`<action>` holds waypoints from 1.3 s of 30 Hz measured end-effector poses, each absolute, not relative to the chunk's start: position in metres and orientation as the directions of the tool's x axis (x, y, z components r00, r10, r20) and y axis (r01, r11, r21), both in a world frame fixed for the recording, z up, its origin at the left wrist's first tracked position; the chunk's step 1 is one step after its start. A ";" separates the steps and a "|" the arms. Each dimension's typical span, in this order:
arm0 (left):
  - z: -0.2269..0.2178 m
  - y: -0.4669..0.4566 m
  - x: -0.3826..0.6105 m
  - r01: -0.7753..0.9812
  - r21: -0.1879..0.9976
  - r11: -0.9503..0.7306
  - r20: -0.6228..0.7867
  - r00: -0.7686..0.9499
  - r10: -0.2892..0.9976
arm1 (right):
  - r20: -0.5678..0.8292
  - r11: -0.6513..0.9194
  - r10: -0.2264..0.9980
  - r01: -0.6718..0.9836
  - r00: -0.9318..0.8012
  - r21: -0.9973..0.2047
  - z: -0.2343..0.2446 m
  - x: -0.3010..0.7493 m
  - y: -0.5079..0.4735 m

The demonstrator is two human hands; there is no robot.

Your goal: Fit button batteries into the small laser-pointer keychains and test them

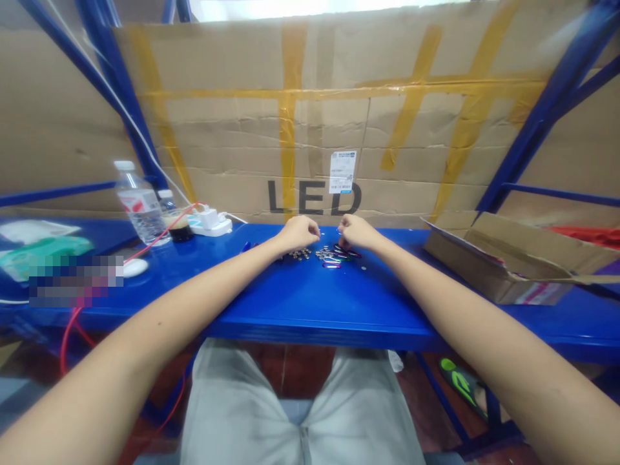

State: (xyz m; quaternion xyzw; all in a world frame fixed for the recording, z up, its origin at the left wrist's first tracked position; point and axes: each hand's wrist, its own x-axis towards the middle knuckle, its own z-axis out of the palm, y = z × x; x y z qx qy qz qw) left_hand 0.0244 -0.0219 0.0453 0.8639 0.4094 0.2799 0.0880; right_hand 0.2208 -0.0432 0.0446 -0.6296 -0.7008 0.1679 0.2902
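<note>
Over the far part of the blue table (290, 297), my left hand (299, 234) is closed in a pinch. Whatever is between its fingertips is too small to make out. Just below it lies a pile of small brass-coloured metal pieces (301, 254). My right hand (356, 232) is also closed, thumb and fingers together, a short gap to the right of the left. Something tiny may be in its fingers, but I cannot name it. Beneath and beside the right hand are several slim, coloured, carabiner-like clips (333, 265) and small silvery pieces (323, 253).
An open cardboard box (508, 274) stands on the right. To the left are a water bottle (143, 210), a bottle of dark liquid (179, 229), a white power strip (213, 224), a red cable (167, 231) and a green packet (46, 253). Large taped cardboard (232, 148) walls the back.
</note>
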 end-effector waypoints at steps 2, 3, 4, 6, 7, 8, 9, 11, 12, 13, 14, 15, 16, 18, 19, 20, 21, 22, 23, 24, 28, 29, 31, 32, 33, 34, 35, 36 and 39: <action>0.045 -0.021 0.028 0.683 0.385 -0.621 0.378 0.496 0.781 | 0.247 0.150 0.969 0.823 -0.013 -0.547 0.045 0.221 -0.041; 0.044 -0.022 0.029 0.697 0.365 -0.618 0.380 0.494 0.782 | 0.268 0.148 0.963 0.847 -0.007 -0.510 0.045 0.222 -0.041; 0.044 -0.022 0.029 0.710 0.339 -0.617 0.382 0.495 0.780 | 0.279 0.144 0.960 0.867 -0.006 -0.477 0.046 0.222 -0.040; 0.042 -0.025 0.029 0.732 0.297 -0.614 0.374 0.502 0.780 | 0.262 0.128 0.965 0.886 -0.008 -0.446 0.045 0.222 -0.040; 0.041 -0.026 0.029 0.737 0.281 -0.615 0.364 0.511 0.779 | 0.239 0.117 0.971 0.886 -0.008 -0.448 0.045 0.221 -0.041; 0.040 -0.027 0.028 0.739 0.267 -0.619 0.351 0.524 0.776 | 0.215 0.109 0.977 0.884 -0.010 -0.454 0.044 0.221 -0.042; 0.039 -0.029 0.028 0.738 0.256 -0.625 0.338 0.537 0.773 | 0.192 0.101 0.981 0.883 -0.013 -0.458 0.043 0.220 -0.043; 0.039 -0.031 0.027 0.728 0.247 -0.640 0.318 0.562 0.763 | 0.146 0.088 0.989 0.885 -0.023 -0.458 0.042 0.217 -0.046; 0.040 -0.032 0.026 0.719 0.257 -0.646 0.314 0.570 0.759 | 0.127 0.085 0.991 0.886 -0.030 -0.456 0.042 0.215 -0.048; 0.042 -0.032 0.024 0.710 0.274 -0.649 0.320 0.568 0.758 | 0.116 0.087 0.992 0.887 -0.038 -0.454 0.042 0.214 -0.050; 0.044 -0.031 0.022 0.703 0.297 -0.646 0.340 0.555 0.759 | 0.116 0.092 0.992 0.889 -0.044 -0.449 0.042 0.213 -0.051; 0.047 -0.030 0.017 0.699 0.323 -0.638 0.369 0.528 0.765 | 0.123 0.098 0.991 0.891 -0.047 -0.444 0.042 0.212 -0.052; 0.051 -0.027 0.011 0.701 0.342 -0.626 0.419 0.483 0.769 | 0.140 0.105 0.989 0.893 -0.048 -0.438 0.042 0.212 -0.052; 0.059 -0.019 -0.007 0.718 0.370 -0.589 0.522 0.364 0.771 | 0.192 0.117 0.981 0.899 -0.038 -0.421 0.042 0.215 -0.051; 0.062 -0.013 -0.019 0.725 0.371 -0.580 0.572 0.315 0.758 | 0.217 0.117 0.976 0.903 -0.027 -0.413 0.042 0.217 -0.049; 0.065 -0.007 -0.031 0.738 0.377 -0.560 0.603 0.264 0.753 | 0.241 0.114 0.971 0.906 -0.014 -0.407 0.041 0.219 -0.047; 0.067 0.000 -0.044 0.752 0.386 -0.534 0.614 0.223 0.757 | 0.258 0.106 0.966 0.909 0.001 -0.402 0.040 0.221 -0.045; 0.067 0.006 -0.057 0.769 0.401 -0.498 0.610 0.182 0.771 | 0.270 0.097 0.963 0.911 0.017 -0.401 0.040 0.224 -0.043; 0.067 0.012 -0.069 0.780 0.430 -0.455 0.598 0.133 0.791 | 0.276 0.086 0.961 0.911 0.031 -0.402 0.039 0.226 -0.042; 0.067 0.017 -0.080 0.782 0.472 -0.408 0.569 0.083 0.818 | 0.277 0.079 0.960 0.910 0.041 -0.408 0.038 0.228 -0.040; 0.061 0.027 -0.105 0.791 0.565 -0.233 0.353 0.023 0.935 | 0.279 0.085 0.959 0.905 0.039 -0.417 0.036 0.232 -0.038; 0.060 0.027 -0.107 0.820 0.533 -0.208 0.323 0.030 0.946 | 0.285 0.094 0.958 0.906 0.030 -0.413 0.036 0.233 -0.038; 0.060 0.026 -0.109 0.884 0.434 -0.170 0.307 0.032 0.951 | 0.296 0.111 0.955 0.908 0.015 -0.403 0.035 0.235 -0.037; 0.060 0.025 -0.110 0.910 0.386 -0.151 0.312 0.025 0.950 | 0.300 0.114 0.954 0.909 0.013 -0.401 0.035 0.235 -0.036; 0.061 0.024 -0.110 0.928 0.348 -0.130 0.313 0.016 0.949 | 0.302 0.112 0.953 0.910 0.015 -0.399 0.035 0.236 -0.036; 0.062 0.023 -0.111 0.940 0.324 -0.109 0.300 0.007 0.954 | 0.303 0.110 0.953 0.911 0.017 -0.397 0.035 0.236 -0.036; 0.063 0.023 -0.112 0.946 0.312 -0.088 0.273 0.000 0.962 | 0.305 0.108 0.952 0.913 0.019 -0.394 0.035 0.237 -0.036; 0.063 0.023 -0.113 0.949 0.309 -0.065 0.238 -0.011 0.971 | 0.306 0.108 0.952 0.914 0.019 -0.391 0.036 0.237 -0.036; 0.064 0.023 -0.116 0.937 0.348 0.028 0.107 -0.070 0.992 | 0.307 0.120 0.952 0.915 0.004 -0.386 0.037 0.237 -0.037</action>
